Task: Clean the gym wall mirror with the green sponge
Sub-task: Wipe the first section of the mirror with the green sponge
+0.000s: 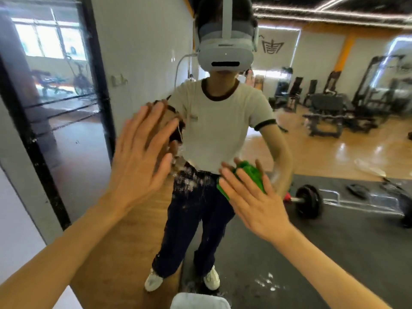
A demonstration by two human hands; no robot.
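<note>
The wall mirror (289,152) fills most of the view and reflects me in a white shirt and dark trousers. My left hand (142,159) lies flat against the glass with straight, spread fingers. My right hand (252,197) presses the green sponge (249,175) onto the glass at waist height of the reflection, its fingers stretched over the sponge. White foam smears (191,177) streak the glass between the two hands, and more specks (267,282) sit low on the mirror.
A black mirror frame (44,166) runs down the left, next to a white wall (13,219). Reflected in the glass are a barbell (310,200), weight benches (327,121) and a wooden floor. A white object (199,301) shows at the bottom edge.
</note>
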